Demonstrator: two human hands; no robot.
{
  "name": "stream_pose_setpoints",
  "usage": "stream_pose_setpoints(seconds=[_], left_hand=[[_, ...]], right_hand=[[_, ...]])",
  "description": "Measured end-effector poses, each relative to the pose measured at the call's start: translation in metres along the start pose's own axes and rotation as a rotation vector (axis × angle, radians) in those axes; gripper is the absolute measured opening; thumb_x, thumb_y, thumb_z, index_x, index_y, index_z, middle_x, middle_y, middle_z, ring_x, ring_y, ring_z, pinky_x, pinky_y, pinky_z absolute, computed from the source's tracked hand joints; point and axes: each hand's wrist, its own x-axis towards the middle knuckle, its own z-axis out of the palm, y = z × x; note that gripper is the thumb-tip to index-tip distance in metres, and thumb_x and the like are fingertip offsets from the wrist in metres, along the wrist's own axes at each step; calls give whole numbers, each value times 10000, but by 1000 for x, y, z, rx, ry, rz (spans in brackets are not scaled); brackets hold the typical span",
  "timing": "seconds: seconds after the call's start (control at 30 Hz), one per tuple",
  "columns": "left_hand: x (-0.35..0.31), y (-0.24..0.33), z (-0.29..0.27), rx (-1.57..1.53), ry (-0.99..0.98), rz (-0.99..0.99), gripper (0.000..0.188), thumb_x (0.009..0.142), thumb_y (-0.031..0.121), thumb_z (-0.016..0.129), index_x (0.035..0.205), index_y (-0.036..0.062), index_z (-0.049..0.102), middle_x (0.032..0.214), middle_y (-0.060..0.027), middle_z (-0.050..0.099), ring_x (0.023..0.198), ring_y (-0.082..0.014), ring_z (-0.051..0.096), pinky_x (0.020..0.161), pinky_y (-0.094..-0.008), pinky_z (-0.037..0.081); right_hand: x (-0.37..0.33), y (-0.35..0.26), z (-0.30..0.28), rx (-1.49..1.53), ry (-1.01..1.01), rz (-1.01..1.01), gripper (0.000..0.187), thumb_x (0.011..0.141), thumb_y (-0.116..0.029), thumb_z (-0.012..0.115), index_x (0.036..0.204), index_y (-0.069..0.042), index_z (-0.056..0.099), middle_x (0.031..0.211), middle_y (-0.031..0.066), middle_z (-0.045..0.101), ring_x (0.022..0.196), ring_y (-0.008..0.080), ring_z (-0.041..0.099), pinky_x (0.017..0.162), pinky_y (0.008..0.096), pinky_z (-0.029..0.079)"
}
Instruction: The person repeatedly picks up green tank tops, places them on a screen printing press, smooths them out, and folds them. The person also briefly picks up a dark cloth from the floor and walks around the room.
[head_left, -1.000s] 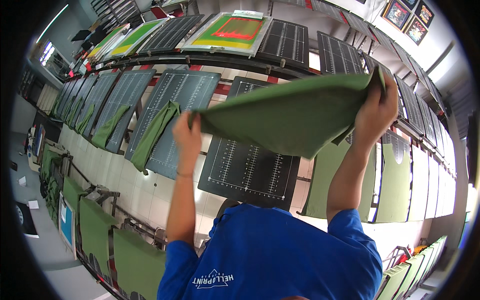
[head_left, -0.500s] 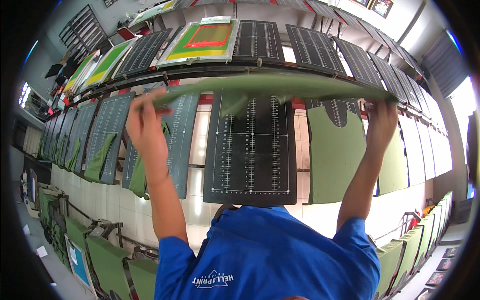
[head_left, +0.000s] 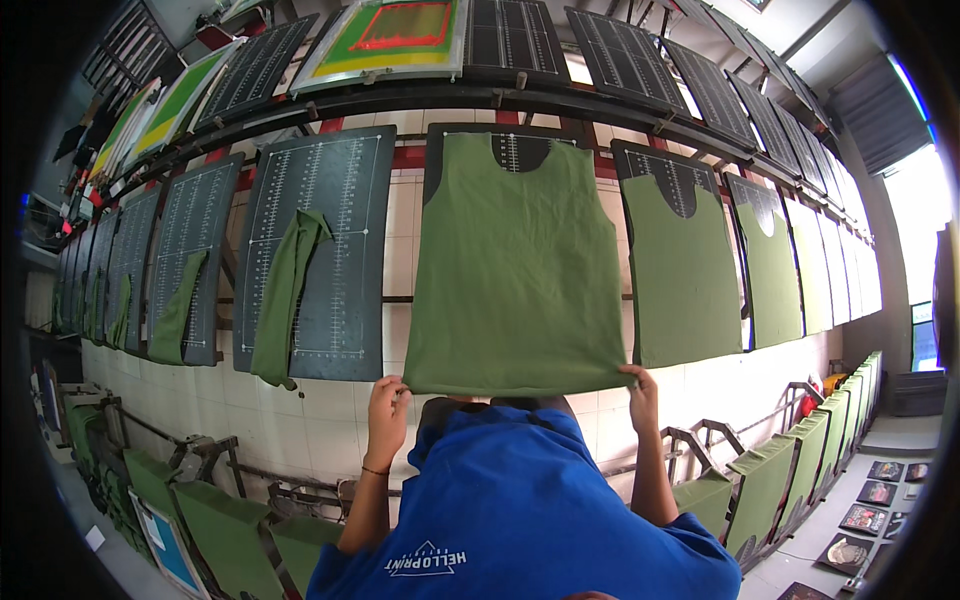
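A green shirt panel (head_left: 515, 290) with a scooped neckline lies spread over the dark printing board (head_left: 435, 155) in front of me, lightly wrinkled at the upper right. The board's top corners and a patch of its white ruled marks show around the neckline. My left hand (head_left: 388, 418) pinches the lower left corner of the panel. At the lower right corner, my right hand (head_left: 643, 402) grips the hem, which is pulled straight between both hands.
Right of me, more boards carry similar green panels (head_left: 687, 280). On the left, a bare-topped board (head_left: 350, 270) holds a crumpled green piece (head_left: 285, 310). Beyond a black rail (head_left: 560, 102) lies a framed printing screen (head_left: 385, 40). Green-covered boards (head_left: 215, 520) stand behind me.
The green panel was held up by its edge over the board's far end; now it lies flat on the board. Both hands have come back toward me, at the near hem.
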Motion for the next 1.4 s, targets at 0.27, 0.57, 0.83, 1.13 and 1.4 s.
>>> stream_pose_setpoints(seconds=[0.27, 0.57, 0.83, 1.13, 1.4], left_hand=[[31, -47, 40, -588, -310, -391, 394, 983, 204, 658, 1290, -3, 524, 1076, -83, 602, 797, -137, 601, 825, -272, 508], [-6, -55, 28, -278, -198, -573, 242, 937, 201, 700, 1042, -10, 650, 852, -43, 651, 754, -107, 596, 728, -277, 515], [103, 74, 38, 252, 66, -139, 168, 971, 163, 622, 989, -2, 644, 904, -176, 653, 803, -337, 657, 723, -408, 511], [407, 115, 129, 578, 191, 517, 325, 902, 49, 651, 1225, 47, 617, 1158, -143, 591, 1065, -363, 554, 917, -444, 474], [436, 94, 128, 527, 72, 639, 123, 906, 72, 640, 1027, 85, 624, 1052, -63, 604, 947, -312, 547, 845, -428, 455]], right_hand=[[19, 44, 35, 364, 7, 512, 472, 980, -331, 646, 1329, -62, 474, 1178, 75, 586, 988, 161, 578, 818, 318, 484], [11, 73, -4, -155, -456, 536, 290, 871, -235, 750, 1061, -17, 731, 819, 27, 686, 747, 106, 582, 688, 296, 473], [170, -66, -2, -569, -659, 87, 343, 940, -375, 650, 1022, -60, 760, 947, 190, 734, 849, 346, 716, 766, 409, 551], [386, -129, 146, -870, 130, -717, 441, 917, -214, 666, 1321, -61, 580, 1336, 117, 607, 1176, 289, 597, 1012, 431, 447], [395, -120, 138, -707, -1, -781, 124, 883, -171, 691, 978, -93, 678, 936, 48, 639, 929, 261, 606, 844, 413, 465]])
